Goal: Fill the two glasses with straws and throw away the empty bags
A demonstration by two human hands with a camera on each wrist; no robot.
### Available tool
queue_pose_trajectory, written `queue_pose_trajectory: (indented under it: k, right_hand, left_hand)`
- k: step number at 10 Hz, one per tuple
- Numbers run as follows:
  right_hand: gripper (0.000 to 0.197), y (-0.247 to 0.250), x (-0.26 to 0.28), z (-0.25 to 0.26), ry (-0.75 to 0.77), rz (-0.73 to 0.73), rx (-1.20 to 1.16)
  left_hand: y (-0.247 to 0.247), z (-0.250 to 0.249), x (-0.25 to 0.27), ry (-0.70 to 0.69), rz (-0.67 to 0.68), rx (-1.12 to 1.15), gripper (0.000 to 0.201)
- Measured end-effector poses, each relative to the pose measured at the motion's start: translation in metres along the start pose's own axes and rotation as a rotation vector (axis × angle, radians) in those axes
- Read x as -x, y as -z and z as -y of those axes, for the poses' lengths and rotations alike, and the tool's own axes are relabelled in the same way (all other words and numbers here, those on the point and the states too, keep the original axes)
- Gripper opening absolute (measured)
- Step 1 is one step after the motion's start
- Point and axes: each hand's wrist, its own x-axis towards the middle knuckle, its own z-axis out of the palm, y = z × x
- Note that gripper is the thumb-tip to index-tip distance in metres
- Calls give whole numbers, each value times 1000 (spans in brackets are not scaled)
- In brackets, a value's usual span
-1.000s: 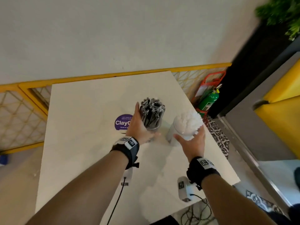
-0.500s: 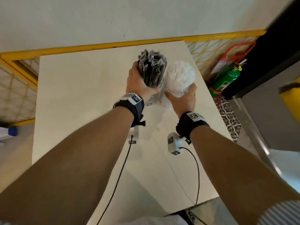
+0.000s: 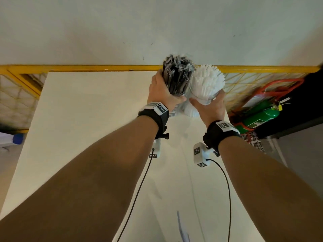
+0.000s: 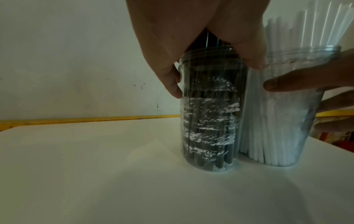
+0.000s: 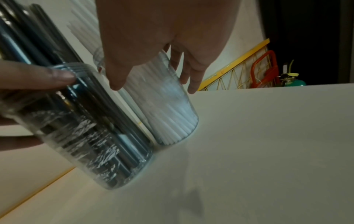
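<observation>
Against the yellow metal rail (image 3: 97, 68) at the far edge of the white table (image 3: 87, 119), you have both containers standing side by side and touching. Your left hand (image 3: 161, 92) wraps the clear plastic jar of black straws (image 4: 209, 115) near its rim, thumb on the near side and fingers curled round the far side. Your right hand (image 3: 208, 107) cups the clear plastic jar of white straws (image 4: 275, 106), thumb across its near wall and fingers round the side away from the black jar. Both jar bases look set down on the table, on the rail's near side; the slant in the right wrist view seems to come from the camera.

Both jars are packed full, so the filling step reads as finished and you appear to be parking the pair by the rail. No empty bag can be made out in these views. Your next move, as I judge it, is to let go gently so neither tall jar tips, then find the bags and bin them.
</observation>
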Motion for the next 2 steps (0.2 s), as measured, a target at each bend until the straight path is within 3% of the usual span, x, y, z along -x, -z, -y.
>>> queue_pose_trajectory:
  k: [1, 2]
  right_hand:
    - [109, -2, 2, -4, -17, 40, -28]
    - [102, -1, 26, -16, -84, 64, 21]
  left_hand:
    - [6, 0, 1, 45, 49, 20, 143]
    - [33, 5, 29, 142, 170, 26, 154]
